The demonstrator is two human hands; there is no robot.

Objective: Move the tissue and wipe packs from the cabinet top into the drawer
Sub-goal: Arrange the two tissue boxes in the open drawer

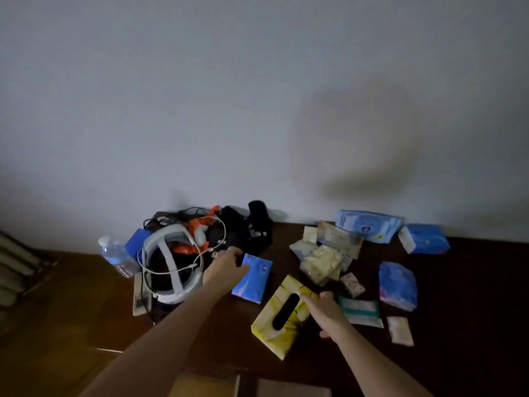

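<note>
On the dark wooden cabinet top (472, 325), my left hand (226, 270) grips a small blue tissue pack (253, 282) by its left edge. My right hand (326, 313) holds the right side of a yellow tissue box (282, 316) with a dark oval slot. More packs lie to the right: a pale yellow heap (322, 265), a blue-and-pink pack (398, 285), a blue pack (426, 239), a large light-blue wipe pack (367, 224) by the wall, a green-white pack (360, 309) and a small white sachet (400, 330). The drawer is not clearly in view.
Left of the packs sits a white headset (169, 267) with a white cable, black and orange gear (229, 227) behind it, a water bottle (116, 255) and a remote (141, 293). A white wall rises behind. A lower wooden surface (71, 296) lies at left.
</note>
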